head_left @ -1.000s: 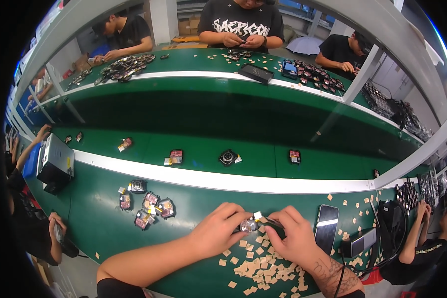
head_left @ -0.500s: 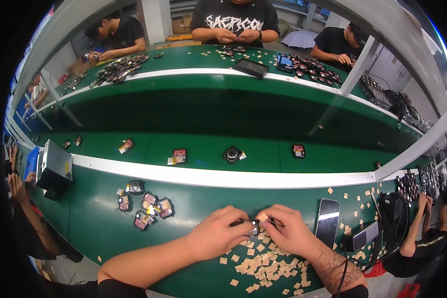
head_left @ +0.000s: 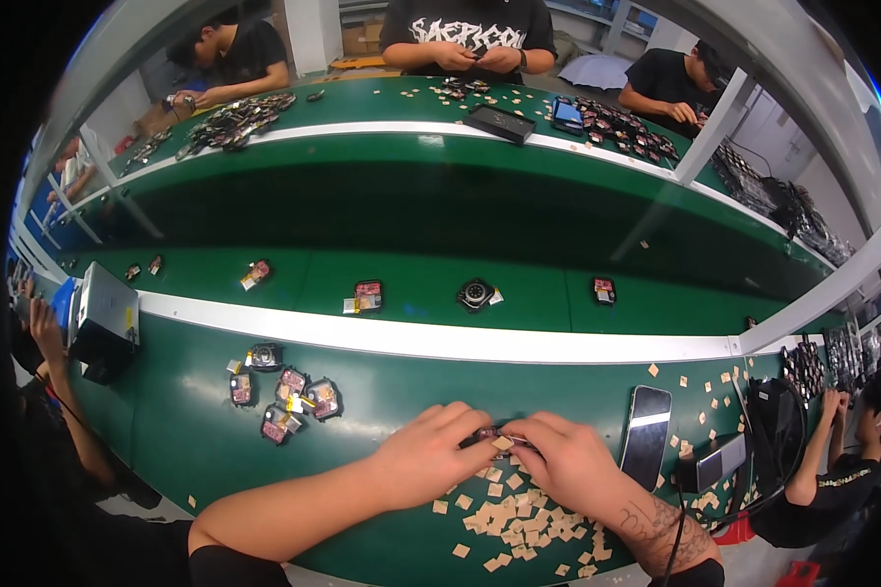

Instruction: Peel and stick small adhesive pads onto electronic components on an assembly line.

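Observation:
My left hand (head_left: 431, 452) grips a small dark watch case (head_left: 482, 436) over the front of the green bench, and its fingers hide most of the case. My right hand (head_left: 561, 452) has thumb and forefinger pinched at a tan square pad (head_left: 502, 443), which lies over the case's edge. Whether the pad touches the case I cannot tell. Beneath and in front of both hands spreads a loose pile of similar tan pads (head_left: 529, 520). Left of my hands sits a group of several opened watch cases (head_left: 292, 383) with red innards and silvery cells.
A phone (head_left: 646, 435) lies right of my right hand, beside a grey box-shaped device (head_left: 717, 463) with cables. A white rail (head_left: 411, 338) separates my bench from a green strip carrying spaced watch units (head_left: 369, 295). A dark metal box (head_left: 105, 318) stands left. Co-workers sit opposite and at both sides.
The tan pad in my right fingers has come down and left over the watch case. Several watch units on the green strip sit slightly farther right. The view has tilted a little.

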Available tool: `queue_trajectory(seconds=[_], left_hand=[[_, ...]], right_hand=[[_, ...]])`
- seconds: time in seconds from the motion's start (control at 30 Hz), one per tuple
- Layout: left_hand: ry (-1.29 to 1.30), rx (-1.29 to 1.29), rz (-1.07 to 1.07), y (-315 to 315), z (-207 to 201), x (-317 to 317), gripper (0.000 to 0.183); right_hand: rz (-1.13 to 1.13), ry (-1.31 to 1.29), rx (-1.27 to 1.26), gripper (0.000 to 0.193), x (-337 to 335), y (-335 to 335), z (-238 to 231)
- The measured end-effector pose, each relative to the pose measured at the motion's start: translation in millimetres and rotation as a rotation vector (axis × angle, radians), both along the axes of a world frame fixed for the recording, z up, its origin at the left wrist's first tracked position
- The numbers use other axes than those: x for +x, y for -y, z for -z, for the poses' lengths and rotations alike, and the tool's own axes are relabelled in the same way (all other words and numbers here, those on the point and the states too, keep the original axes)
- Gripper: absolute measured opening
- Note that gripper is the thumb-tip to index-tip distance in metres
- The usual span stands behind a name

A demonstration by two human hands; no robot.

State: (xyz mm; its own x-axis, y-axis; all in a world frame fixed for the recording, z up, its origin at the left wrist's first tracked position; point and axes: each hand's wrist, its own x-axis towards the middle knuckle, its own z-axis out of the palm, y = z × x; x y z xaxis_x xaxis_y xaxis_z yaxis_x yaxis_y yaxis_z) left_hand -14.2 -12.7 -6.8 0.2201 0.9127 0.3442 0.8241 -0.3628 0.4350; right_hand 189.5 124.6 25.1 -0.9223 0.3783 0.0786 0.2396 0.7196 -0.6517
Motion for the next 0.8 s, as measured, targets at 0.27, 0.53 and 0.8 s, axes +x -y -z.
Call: queue_trajectory(seconds=[0.27, 0.53, 0.8], left_hand=[[0.132, -0.011, -0.038, -2, -2, 2, 0.032], [0.193, -0.022, -0.053, -1, -2, 4, 0.037], [0.232, -0.009, -0.068, -2, -5, 3, 0.046]], right_hand=[[0.141, -0.071, -0.180, 0.024, -1, 9, 8], [0.164, -0.083, -0.179, 0.018, -2, 14, 15], [0.196, -0.189, -0.082, 0.027, -8, 10, 14]])
